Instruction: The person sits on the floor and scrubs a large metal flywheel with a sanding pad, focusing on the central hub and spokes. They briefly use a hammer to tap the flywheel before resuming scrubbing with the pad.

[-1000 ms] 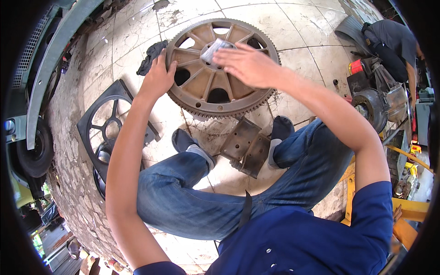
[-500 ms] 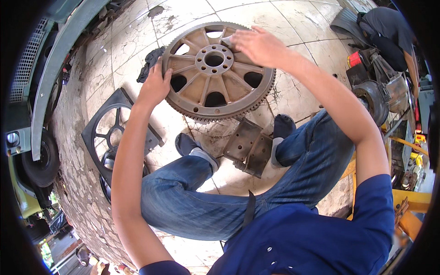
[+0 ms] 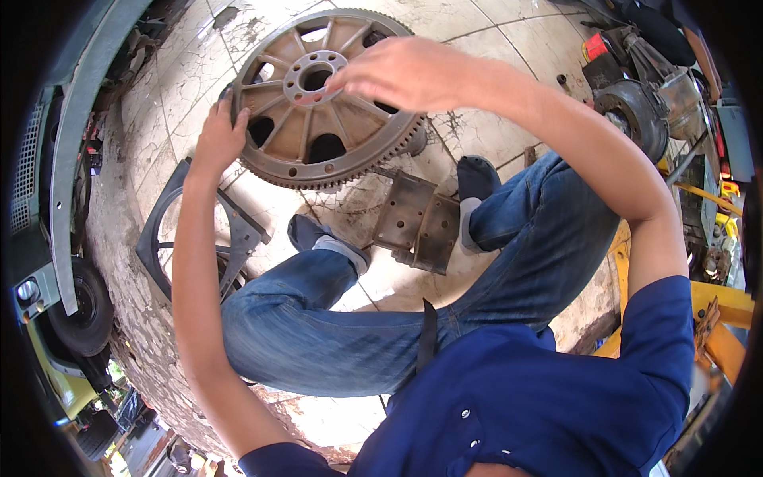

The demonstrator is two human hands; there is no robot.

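Observation:
A large brown metal flywheel [image 3: 274, 151] with a toothed rim and a holed hub stands in front of me, its spoked face up. My left hand [image 3: 221, 139] grips its left rim, thumb on the face and fingers at the outer edge. Over the right part of the face, my right hand [image 3: 409, 75] reaches in with its fingertips by the hub. Motion smears those fingers, and whether anything is under them is hidden. A rusty metal bracket [image 3: 401, 219] with holes lies between my feet, just nearer than the flywheel.
A black fan shroud [image 3: 238, 219] lies left of my leg. At the right stand a dark round hub-like part [image 3: 636, 111] and a red can [image 3: 594, 48]. A yellow metal frame [image 3: 719, 302] is beside my right arm. Part of another person [image 3: 660, 32] shows at the far right.
My right hand has moved from the flywheel's far right part in toward the hub. The left hand stays on the rim. The whole view has shifted, putting the flywheel farther up and left.

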